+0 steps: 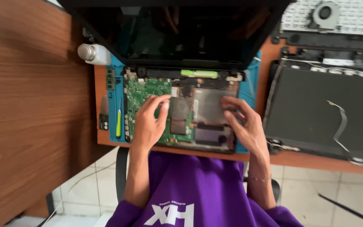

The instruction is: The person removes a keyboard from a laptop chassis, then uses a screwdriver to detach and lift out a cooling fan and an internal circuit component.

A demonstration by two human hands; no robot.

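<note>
Opened laptop base (181, 113) sits on the blue mat (116, 71) on the tabletop (307, 159), screen tipped back for board access. Left hand (148, 124) rests loosely open, fingertips on the green mainboard (145, 94), gripping nothing. Right hand (244, 126) is spread flat on the right chassis edge, likely steadying it; yellow screwdriver (118, 122) parked just left.

Single view, head-worn camera. Position: above the seated person, directed steeply downward over the purple shirt (194, 189) toward the opened laptop base (181, 111), taken here as landmark. Range: close; the landmark is framed slightly left of centre and in the upper half. Beyond the landmark, the tilted-up dark screen (177, 29) is cut by the upper edge. Right of the landmark, a second dismantled laptop (320, 109) is partly included. Left of the landmark, wooden desk surface (30, 105) is covered. No second view is provided; no overlap is recorded.
</note>
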